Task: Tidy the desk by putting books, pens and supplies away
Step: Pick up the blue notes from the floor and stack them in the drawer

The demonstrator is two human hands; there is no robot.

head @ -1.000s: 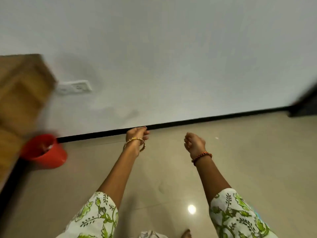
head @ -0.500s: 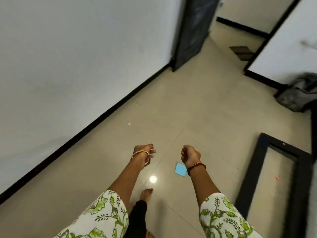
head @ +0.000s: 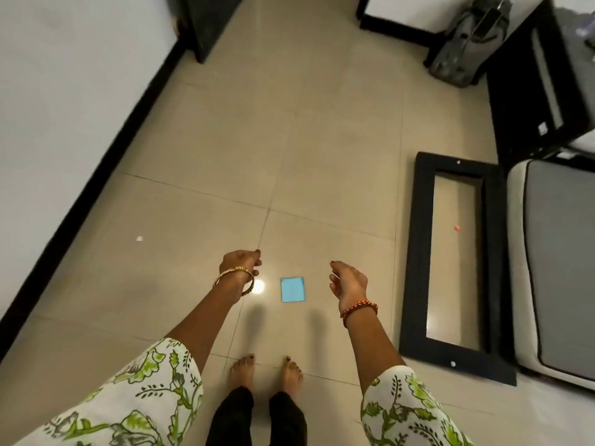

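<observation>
A small blue square of paper (head: 292, 289) lies flat on the beige tiled floor, just ahead of my bare feet. My left hand (head: 240, 263) hangs above the floor to the paper's left, fingers loosely curled, holding nothing. My right hand (head: 348, 280) hangs to the paper's right, fingers relaxed and empty. Neither hand touches the paper. No desk, book or pen is in view.
A black rectangular frame (head: 455, 265) lies on the floor at the right, beside a grey-and-white cushioned seat (head: 560, 268). A grey bag (head: 467, 43) leans against the far wall. A white wall with black skirting (head: 96, 175) runs along the left.
My view has swung from the wall and a red bucket to the open floor. The blue paper now lies between my hands, and both hands have loosened from curled to relaxed.
</observation>
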